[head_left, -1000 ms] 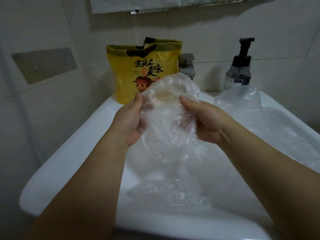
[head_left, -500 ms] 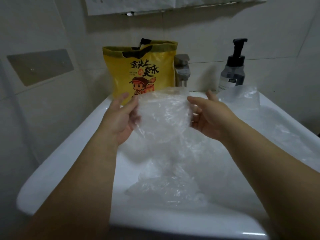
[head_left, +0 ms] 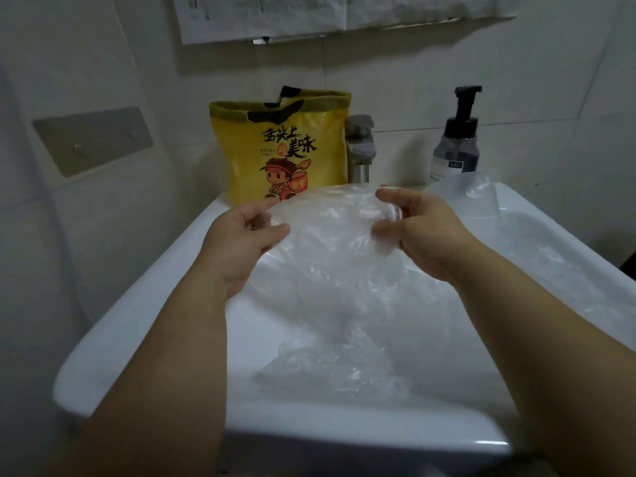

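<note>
Plastic is what both hands are busy with: a clear plastic bag (head_left: 330, 228) is held up over the middle of a white sink (head_left: 144, 304), stretched between them, with its crinkled lower part hanging towards the basin. The left hand (head_left: 237, 246) pinches the bag's left edge, its fingers (head_left: 272, 232) curled in and closed on the film. The right hand (head_left: 423, 235) grips the right edge the same way, with film bunched inside the curl of its fingers. The two hands are level with each other and well apart, above the rear half of the basin.

Below the held bag, more crumpled plastic (head_left: 327, 370) lies in the basin near the front edge. Another loose plastic piece (head_left: 475, 191) sits at the sink's rear right corner. A yellow printed bag (head_left: 285, 149) stands upright on the rear edge, just beside a metal tap (head_left: 359, 142) on its right. A pump bottle (head_left: 456, 146) stands further right along that edge. Paper sheets (head_left: 309, 15) hang on the tiled wall above, and a grey plate (head_left: 93, 139) is fixed to the wall on the left.
</note>
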`<state>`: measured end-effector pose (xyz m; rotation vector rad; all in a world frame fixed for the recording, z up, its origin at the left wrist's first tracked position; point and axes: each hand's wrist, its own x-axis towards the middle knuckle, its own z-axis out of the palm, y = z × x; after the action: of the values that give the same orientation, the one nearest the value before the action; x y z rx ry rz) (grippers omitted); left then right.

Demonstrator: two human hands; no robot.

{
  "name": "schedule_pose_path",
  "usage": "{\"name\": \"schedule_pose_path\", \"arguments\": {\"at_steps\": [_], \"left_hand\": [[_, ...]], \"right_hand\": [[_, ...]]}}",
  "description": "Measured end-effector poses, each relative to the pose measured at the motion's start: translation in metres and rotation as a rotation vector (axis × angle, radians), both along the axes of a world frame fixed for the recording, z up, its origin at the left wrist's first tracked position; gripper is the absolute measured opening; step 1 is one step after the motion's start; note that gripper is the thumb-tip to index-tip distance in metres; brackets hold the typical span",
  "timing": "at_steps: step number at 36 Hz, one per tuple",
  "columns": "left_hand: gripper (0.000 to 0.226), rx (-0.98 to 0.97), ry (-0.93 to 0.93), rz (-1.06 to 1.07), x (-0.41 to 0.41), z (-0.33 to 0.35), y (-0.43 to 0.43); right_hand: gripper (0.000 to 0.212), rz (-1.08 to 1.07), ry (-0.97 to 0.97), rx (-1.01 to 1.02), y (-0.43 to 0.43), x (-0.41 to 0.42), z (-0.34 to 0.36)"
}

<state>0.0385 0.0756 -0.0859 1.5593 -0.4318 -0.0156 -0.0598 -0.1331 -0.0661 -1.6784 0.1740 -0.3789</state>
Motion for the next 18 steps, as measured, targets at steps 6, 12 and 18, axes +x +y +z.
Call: {"name": "schedule_pose_path", "arguments": {"at_steps": [6, 12, 18], "left_hand": [[0.013, 0.243, -0.195, 0.177, -0.003, -0.005, -0.003], [0.007, -0.05, 0.071, -0.023, -0.002, 0.005, -0.001], [0.031, -0.285, 0.163, -0.174, -0.009, 0.011, -0.01]], "right_hand": [[0.021, -0.17, -0.059, -0.285, 0.002, 0.001, -0.003], [0.013, -0.115, -0.132, 0.051, 0.004, 0.003, 0.002], [0.011, -0.09, -0.234, 0.347, 0.007, 0.005, 0.004]]}}
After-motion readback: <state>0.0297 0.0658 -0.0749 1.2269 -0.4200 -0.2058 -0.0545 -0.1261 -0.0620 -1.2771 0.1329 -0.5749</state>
